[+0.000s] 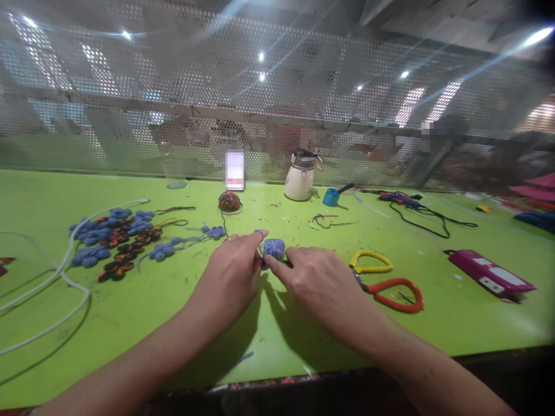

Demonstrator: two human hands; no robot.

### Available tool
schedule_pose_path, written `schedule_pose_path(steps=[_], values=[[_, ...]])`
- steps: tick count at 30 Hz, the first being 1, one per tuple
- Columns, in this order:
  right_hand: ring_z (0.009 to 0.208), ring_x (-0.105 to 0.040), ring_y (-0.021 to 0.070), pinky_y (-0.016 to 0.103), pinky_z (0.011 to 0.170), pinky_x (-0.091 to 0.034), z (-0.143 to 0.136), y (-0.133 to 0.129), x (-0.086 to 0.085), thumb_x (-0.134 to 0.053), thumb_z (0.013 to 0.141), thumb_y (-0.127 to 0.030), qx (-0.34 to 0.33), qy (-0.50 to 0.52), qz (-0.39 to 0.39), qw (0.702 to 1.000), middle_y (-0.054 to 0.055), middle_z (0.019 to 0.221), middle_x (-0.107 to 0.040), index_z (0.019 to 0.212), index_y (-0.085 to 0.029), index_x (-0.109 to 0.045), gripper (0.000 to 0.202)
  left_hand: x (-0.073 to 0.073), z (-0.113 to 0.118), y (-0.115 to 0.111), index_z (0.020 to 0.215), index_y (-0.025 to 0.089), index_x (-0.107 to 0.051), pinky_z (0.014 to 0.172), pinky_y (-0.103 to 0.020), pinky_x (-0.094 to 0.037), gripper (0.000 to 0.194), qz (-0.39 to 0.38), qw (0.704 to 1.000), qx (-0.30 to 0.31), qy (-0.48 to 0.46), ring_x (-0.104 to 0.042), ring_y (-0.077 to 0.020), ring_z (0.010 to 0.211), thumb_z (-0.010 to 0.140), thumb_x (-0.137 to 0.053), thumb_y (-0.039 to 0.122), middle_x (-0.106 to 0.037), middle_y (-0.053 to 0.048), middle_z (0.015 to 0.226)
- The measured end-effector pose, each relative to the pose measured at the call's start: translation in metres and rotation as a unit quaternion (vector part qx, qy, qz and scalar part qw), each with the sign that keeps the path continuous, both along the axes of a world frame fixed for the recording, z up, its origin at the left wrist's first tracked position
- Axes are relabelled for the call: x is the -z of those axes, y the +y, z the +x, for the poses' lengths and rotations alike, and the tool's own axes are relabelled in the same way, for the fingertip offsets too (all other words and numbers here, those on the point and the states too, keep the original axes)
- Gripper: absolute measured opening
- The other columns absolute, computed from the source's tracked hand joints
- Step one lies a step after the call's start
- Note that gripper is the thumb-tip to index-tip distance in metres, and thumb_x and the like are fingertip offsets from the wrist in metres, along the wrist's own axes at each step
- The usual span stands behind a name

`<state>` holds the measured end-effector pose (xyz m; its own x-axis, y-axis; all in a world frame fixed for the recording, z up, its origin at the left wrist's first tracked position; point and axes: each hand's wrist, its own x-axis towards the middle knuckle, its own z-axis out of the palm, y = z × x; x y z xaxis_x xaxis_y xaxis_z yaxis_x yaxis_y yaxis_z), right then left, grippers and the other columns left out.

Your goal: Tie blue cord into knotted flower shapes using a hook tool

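Note:
My left hand (234, 266) is closed in a pinch near the table's middle, with a strand of blue-purple yarn round a raised finger. Close against it, my right hand (310, 274) has its fingers closed on a thin green tool (285, 262), probably a hook, mostly hidden. A small ball of blue-purple yarn (274, 248) shows between the hands, just beyond the fingertips. The small piece where the fingertips meet is too hidden to make out. Crocheted blue flowers (91, 231) and dark multicoloured flowers (124, 254) lie to the left.
On the green table (173, 323) lie scissors (385, 283), a purple box (489, 271) and a glue gun (399, 199) to the right. A multicoloured yarn ball (229, 201), phone (235, 170), jug (299, 178) and blue pot (331, 197) stand further back. White cable (69, 254) loops at left.

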<state>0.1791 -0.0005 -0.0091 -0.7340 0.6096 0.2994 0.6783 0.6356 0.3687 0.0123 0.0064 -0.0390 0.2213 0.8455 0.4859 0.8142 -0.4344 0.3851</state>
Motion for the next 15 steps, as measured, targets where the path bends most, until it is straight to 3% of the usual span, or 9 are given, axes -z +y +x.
schedule_pose_path(steps=[5, 7, 9, 11, 13, 15], values=[[0.058, -0.053, 0.0160, 0.028, 0.050, -0.026, 0.000, 0.008, 0.008, -0.051, 0.083, -0.006, 0.010, 0.118, -0.070, 0.991, 0.006, 0.072, -0.063, 0.112, -0.022, -0.066, 0.036, -0.005, 0.000, 0.000, 0.127, 0.011, -0.052, 0.078, -0.039, -0.043, 0.044, 0.011, 1.000, -0.011, -0.025, -0.058, -0.0246, 0.081, 0.084, -0.050, 0.012, -0.068, -0.009, 0.082], [0.061, -0.055, 0.0150, 0.026, 0.054, -0.034, -0.002, 0.017, 0.016, -0.050, 0.081, -0.005, 0.001, 0.239, -0.142, 0.961, 0.006, 0.076, -0.067, 0.111, -0.022, -0.068, 0.039, -0.006, 0.000, -0.001, 0.130, 0.015, -0.050, 0.079, -0.038, -0.043, 0.047, 0.025, 0.999, -0.019, -0.045, -0.059, -0.0234, 0.079, 0.084, -0.050, 0.012, -0.068, -0.007, 0.080], [0.066, -0.057, 0.0143, 0.026, 0.059, -0.040, -0.007, 0.025, 0.023, -0.048, 0.083, -0.008, -0.041, 0.418, -0.248, 0.873, 0.005, 0.076, -0.068, 0.104, -0.020, -0.071, 0.033, -0.006, 0.000, -0.001, 0.133, 0.017, -0.048, 0.079, -0.037, -0.044, 0.050, 0.054, 0.996, -0.023, -0.072, -0.060, -0.0218, 0.077, 0.083, -0.052, 0.013, -0.068, -0.005, 0.080], [0.053, -0.049, 0.0110, 0.024, 0.051, -0.037, -0.015, 0.029, 0.028, -0.055, 0.082, -0.016, -0.032, 0.564, -0.371, 0.737, 0.001, 0.060, -0.060, 0.096, -0.016, -0.073, 0.023, -0.007, 0.000, -0.002, 0.135, 0.019, -0.046, 0.078, -0.036, -0.044, 0.053, 0.094, 0.989, -0.028, -0.111, -0.060, -0.0201, 0.075, 0.082, -0.053, 0.013, -0.067, -0.003, 0.078], [0.042, -0.038, 0.0077, 0.022, 0.044, -0.030, -0.022, 0.029, 0.030, -0.061, 0.080, -0.026, -0.015, 0.642, -0.470, 0.606, -0.005, 0.049, -0.049, 0.098, -0.013, -0.071, 0.025, -0.008, 0.000, 0.000, 0.137, 0.020, -0.043, 0.076, -0.034, -0.045, 0.058, 0.106, 0.978, -0.039, -0.176, -0.060, -0.0182, 0.073, 0.081, -0.056, 0.013, -0.066, -0.001, 0.075], [0.042, -0.037, 0.0063, 0.021, 0.043, -0.028, -0.028, 0.026, 0.031, -0.067, 0.075, -0.031, -0.024, 0.686, -0.507, 0.522, -0.005, 0.050, -0.049, 0.097, -0.013, -0.070, 0.029, -0.010, -0.001, 0.002, 0.140, 0.018, -0.040, 0.072, -0.032, -0.046, 0.065, 0.050, 0.959, -0.043, -0.275, -0.060, -0.0169, 0.070, 0.078, -0.060, 0.016, -0.066, -0.001, 0.075]])
